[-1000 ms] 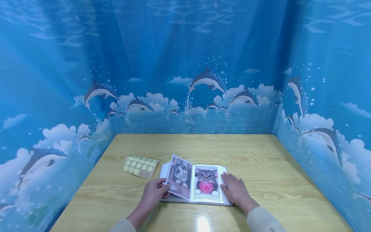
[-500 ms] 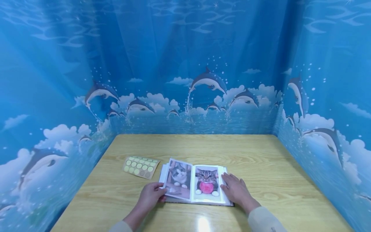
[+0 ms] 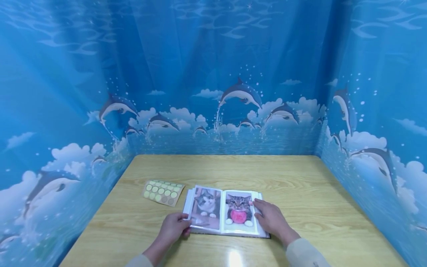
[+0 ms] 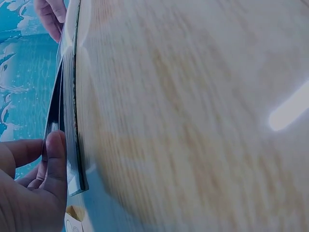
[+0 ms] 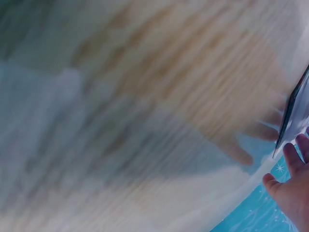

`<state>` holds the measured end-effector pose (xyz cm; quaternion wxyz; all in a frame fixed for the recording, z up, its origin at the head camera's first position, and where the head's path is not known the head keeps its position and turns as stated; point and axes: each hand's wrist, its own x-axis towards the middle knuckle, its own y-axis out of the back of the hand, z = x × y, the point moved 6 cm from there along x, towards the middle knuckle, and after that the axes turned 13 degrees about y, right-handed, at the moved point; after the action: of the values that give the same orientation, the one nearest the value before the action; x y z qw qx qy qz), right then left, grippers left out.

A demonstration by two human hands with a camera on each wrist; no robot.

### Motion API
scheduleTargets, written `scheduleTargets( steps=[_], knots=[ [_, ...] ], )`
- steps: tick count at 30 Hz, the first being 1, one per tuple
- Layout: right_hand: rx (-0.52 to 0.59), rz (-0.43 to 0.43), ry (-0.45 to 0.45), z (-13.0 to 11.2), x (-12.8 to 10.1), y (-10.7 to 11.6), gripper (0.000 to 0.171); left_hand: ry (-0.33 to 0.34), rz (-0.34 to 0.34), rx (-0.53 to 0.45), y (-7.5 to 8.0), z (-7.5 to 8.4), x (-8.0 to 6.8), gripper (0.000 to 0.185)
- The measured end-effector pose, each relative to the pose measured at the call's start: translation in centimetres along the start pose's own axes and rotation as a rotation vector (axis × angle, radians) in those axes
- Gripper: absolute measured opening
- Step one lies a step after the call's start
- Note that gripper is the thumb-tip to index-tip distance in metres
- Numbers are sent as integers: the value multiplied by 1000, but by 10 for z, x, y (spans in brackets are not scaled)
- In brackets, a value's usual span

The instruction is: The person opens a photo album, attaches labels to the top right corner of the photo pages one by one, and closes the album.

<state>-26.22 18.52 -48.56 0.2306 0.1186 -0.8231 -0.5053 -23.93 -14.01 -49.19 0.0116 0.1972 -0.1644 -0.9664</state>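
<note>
Photo album (image 3: 221, 211) lies open, showing two cat pictures.

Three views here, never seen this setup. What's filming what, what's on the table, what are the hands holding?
No machine: a person works with two bare hands and wears three cameras. The wide picture comes from the head camera, looking down at a wooden table closed in by a blue dolphin-print curtain. The other two come from wrist cameras, very close and blurred.

On the table lie an open photo album showing two cat pictures, and to its left a sheet of round stickers.

The left hand pinches the edge of the album's left page; the left wrist view shows the thumb against the page edges. The right hand rests with straight fingers on the right page; the right wrist view shows only its fingertips beside the album's edge.
</note>
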Motion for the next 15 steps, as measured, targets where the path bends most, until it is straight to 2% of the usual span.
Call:
scheduleTargets(
  steps=[8,15],
  knots=[
    [9,-7,-27,2,-1,-2,42,14,-17,-9,-3,-4,3,34],
    [7,-14,-51,5,-1,-2,45,22,-1,19,-1,-4,2,32]
  ],
)
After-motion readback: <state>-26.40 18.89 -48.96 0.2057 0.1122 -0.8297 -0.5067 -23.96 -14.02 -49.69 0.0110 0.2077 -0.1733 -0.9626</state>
